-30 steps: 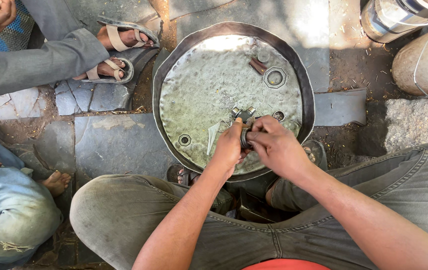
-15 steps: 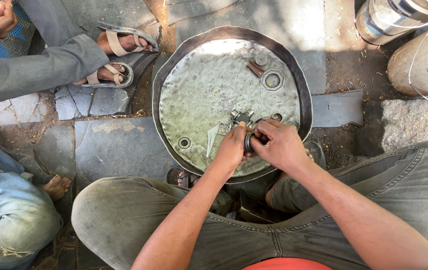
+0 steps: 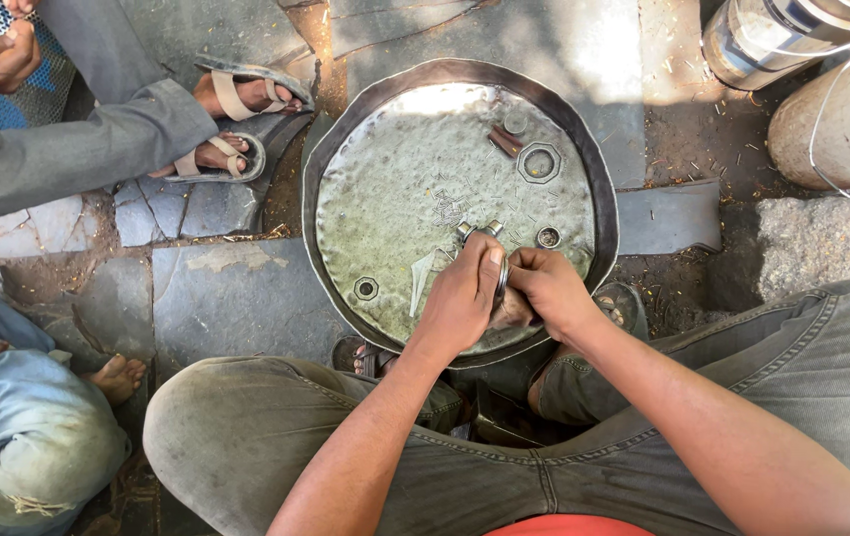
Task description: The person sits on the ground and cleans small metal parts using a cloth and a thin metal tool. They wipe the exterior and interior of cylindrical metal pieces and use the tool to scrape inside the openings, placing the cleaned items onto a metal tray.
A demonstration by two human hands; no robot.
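A round dented metal pan lies on the stone ground between my knees, wet with a greenish film. My left hand and my right hand meet over the pan's near side, both closed around a small metal part with two prongs sticking out beyond my fingers. A large hexagonal nut, a short rusty piece, a small ring and a washer lie loose in the pan. What the held part is exactly, my fingers hide.
Another person's sandalled feet and grey sleeve are at the upper left; a second person in light trousers sits at the lower left. Metal cans and a bucket stand at the upper right. A dark rubber strip lies right of the pan.
My hands stayed on the metal part at the pan's near side, shifting slightly; the right hand's fingers have closed in tighter against the left.
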